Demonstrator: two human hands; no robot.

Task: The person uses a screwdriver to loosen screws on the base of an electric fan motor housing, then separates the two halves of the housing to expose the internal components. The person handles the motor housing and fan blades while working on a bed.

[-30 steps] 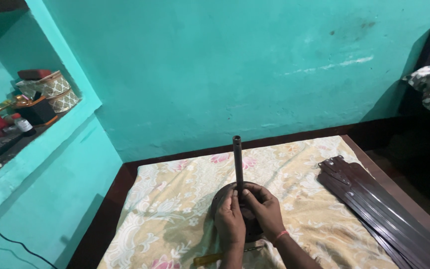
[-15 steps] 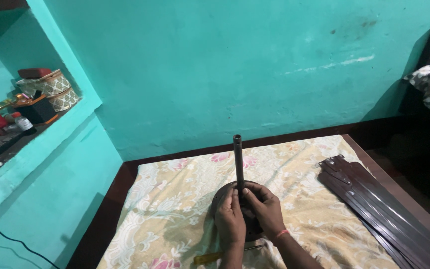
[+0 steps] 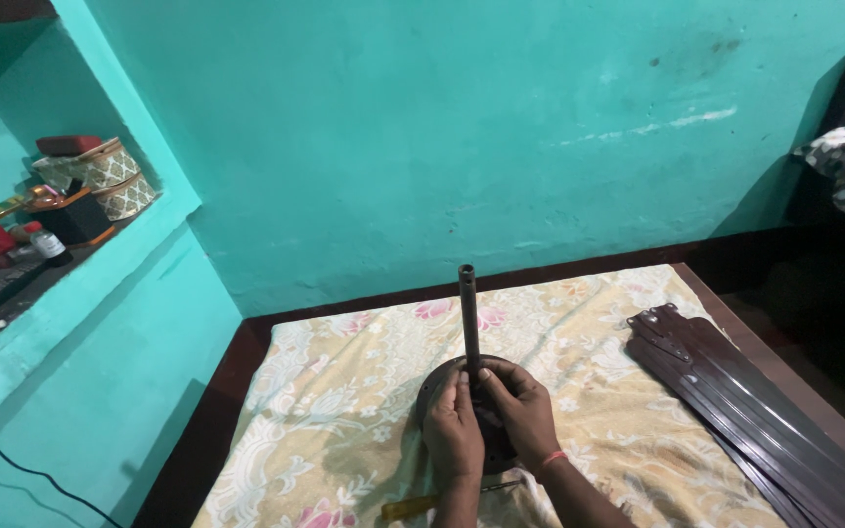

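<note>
While both hands pinch the foot of the upright rod (image 3: 466, 313), the round fan motor (image 3: 486, 416) sits low centre of frame on the flowered bedsheet (image 3: 344, 391). Left hand (image 3: 452, 430) and right hand (image 3: 522, 413) are closed on the joint. Motor looks heavy, rigid metal; rod stiff, smooth, likely slippery. Best grip: motor rim, not rod. Fan blades (image 3: 735, 391) stacked right, screwdriver (image 3: 422, 506) at bottom edge.
</note>
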